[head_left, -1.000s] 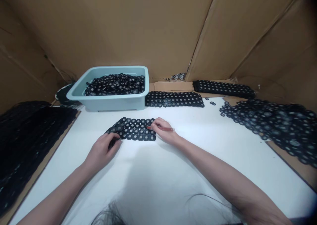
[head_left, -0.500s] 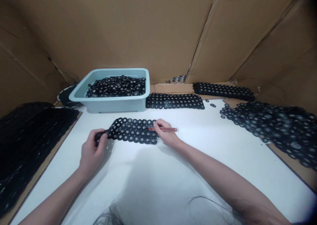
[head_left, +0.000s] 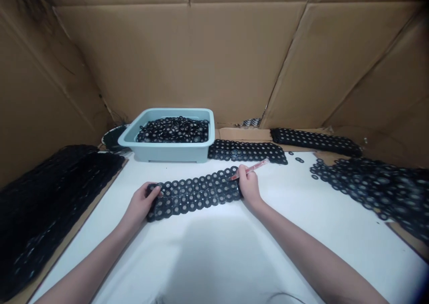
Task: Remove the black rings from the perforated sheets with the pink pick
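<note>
Between my two hands stretches a black perforated strip (head_left: 197,192) made of rows of joined rings, tilted up to the right above the white table (head_left: 161,259). My left hand (head_left: 142,201) is closed on its left end, thumb on top. My right hand (head_left: 248,183) grips the right end and also holds a slim reddish, partly clear pen-like tool (head_left: 256,166), its tip pointing left over the strip. The fingers behind the strip are hidden.
A light blue basin (head_left: 170,154) full of loose black rings (head_left: 174,130) stands at the back. Flat ring strips (head_left: 248,151) lie beside it, with another stack (head_left: 315,141) farther right. Loose rings (head_left: 368,185) are heaped at right, a dark pile (head_left: 50,206) at left. Cardboard walls (head_left: 214,58) enclose the table.
The strip's left part, bunched before, is now spread out. Its right end is raised, and my right hand has moved from its top to its right end, with the tool tilted upward. The view has shifted.
</note>
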A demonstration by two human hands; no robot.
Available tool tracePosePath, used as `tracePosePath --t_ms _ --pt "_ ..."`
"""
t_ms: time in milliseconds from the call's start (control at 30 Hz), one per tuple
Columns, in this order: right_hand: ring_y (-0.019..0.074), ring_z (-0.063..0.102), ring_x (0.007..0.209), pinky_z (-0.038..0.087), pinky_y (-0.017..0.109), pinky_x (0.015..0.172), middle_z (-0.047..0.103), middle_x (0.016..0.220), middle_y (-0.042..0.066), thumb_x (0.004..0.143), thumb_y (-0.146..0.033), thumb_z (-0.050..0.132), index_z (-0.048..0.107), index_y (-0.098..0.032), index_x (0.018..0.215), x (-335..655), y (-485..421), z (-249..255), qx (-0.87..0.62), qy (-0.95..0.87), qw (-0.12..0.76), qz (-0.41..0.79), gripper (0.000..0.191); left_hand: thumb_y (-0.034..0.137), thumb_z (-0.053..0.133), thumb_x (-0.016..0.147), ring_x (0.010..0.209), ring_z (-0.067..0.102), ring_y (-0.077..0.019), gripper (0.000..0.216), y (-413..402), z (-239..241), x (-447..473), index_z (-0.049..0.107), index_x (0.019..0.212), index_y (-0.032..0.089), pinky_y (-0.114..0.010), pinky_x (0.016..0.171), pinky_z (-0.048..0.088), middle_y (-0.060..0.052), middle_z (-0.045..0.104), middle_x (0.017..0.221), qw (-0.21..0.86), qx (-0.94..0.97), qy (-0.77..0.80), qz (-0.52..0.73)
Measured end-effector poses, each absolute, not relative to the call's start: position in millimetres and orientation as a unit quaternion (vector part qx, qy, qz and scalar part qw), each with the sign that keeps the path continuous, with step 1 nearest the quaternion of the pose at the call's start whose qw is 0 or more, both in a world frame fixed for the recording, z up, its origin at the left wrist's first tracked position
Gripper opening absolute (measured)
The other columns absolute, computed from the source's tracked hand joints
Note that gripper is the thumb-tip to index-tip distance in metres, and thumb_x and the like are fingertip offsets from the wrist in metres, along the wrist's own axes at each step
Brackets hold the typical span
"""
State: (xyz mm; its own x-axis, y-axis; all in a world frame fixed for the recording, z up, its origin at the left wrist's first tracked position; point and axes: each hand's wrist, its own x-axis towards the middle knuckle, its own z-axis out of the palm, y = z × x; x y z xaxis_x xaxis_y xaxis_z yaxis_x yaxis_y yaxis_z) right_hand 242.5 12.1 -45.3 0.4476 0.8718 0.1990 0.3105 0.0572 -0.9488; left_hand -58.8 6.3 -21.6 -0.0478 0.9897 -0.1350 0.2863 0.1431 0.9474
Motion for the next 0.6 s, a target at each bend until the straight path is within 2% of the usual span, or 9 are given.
tracePosePath --t_ms 200,267,333,467,600 --pt "0.0178 0.05 0.065 0.037 0.029 0.066 0.053 0.062 0.002 0.082 -0.043 0.034 0.043 -0.019 0.058 249 15 -39 -0.645 -0.489 0.551 0.204 0.035 0.046 0.055 0.069 0.077 0.054 -0.02 0.036 3 -18 -56 0.053 0.09 0.016 -0.031 0.068 0.042 -0.004 0.059 0.079 0.425 0.562 0.6 0.379" --pt "0.0175 0.049 0.07 0.037 0.029 0.068 0.052 0.069 0.003 0.083 -0.041 0.034 0.042 -0.019 0.06 249 15 -36 -0.632 -0.501 0.567 0.167 0.033 0.045 0.054 0.07 0.078 0.055 -0.0201 0.035 2 -19 -55 0.053 0.09 0.017 -0.031 0.07 0.042 -0.004 0.059 0.079 0.424 0.563 0.596 0.385" --pt "0.0165 0.048 0.069 0.037 0.028 0.067 0.049 0.067 0.001 0.083 -0.04 0.034 0.039 -0.02 0.061 245 11 -32 -0.614 -0.506 0.586 0.153 0.031 0.044 0.053 0.071 0.078 0.055 -0.0199 0.033 2 -21 -56 0.054 0.09 0.017 -0.031 0.071 0.042 -0.004 0.06 0.077 0.43 0.564 0.586 0.391" --pt "0.0144 0.049 0.057 0.038 0.026 0.058 0.045 0.058 -0.003 0.083 -0.04 0.038 0.041 -0.021 0.069 222 -7 -21 -0.552 -0.526 0.592 0.261 0.024 0.044 0.052 0.07 0.073 0.055 -0.0197 0.034 4 -23 -57 0.056 0.088 0.016 -0.031 0.068 0.041 -0.003 0.06 0.071 0.439 0.566 0.568 0.405" --pt "0.0152 0.052 0.058 0.038 0.027 0.058 0.053 0.058 -0.001 0.08 -0.039 0.046 0.049 -0.02 0.069 177 -19 -5 -0.489 -0.63 0.494 0.348 0.022 0.044 0.053 0.068 0.067 0.055 -0.0182 0.032 4 -22 -56 0.057 0.081 0.016 -0.03 0.065 0.041 -0.002 0.059 0.066 0.447 0.556 0.558 0.424"
